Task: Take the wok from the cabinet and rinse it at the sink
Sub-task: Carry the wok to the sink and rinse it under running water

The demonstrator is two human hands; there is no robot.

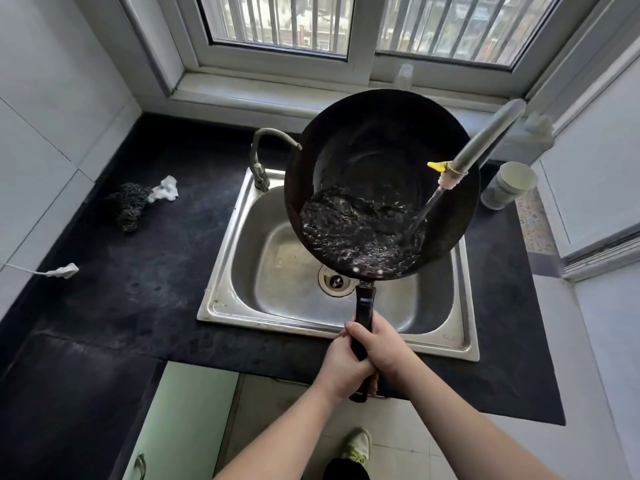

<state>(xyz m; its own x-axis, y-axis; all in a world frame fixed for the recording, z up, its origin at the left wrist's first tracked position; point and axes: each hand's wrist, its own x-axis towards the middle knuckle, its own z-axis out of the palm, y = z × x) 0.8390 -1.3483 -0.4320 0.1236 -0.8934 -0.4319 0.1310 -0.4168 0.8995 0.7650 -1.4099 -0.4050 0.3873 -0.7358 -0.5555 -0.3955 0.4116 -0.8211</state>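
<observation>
Both grips, left hand (341,370) near and right hand (381,344) just beyond, are closed around the straight black handle of the round black metal wok (381,181), whose water-filled bowl extends far from them, held over the stainless steel sink (242,271).

Daylight from window (277,26); sharp; edges bowed

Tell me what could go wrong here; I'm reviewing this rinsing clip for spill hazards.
1. The black round wok is tilted toward the person with water pooled at its lower edge, so water could slop over the stainless steel sink's front rim.
2. The left hand and right hand both grip only the slim black handle; the filling wok may twist.
</observation>
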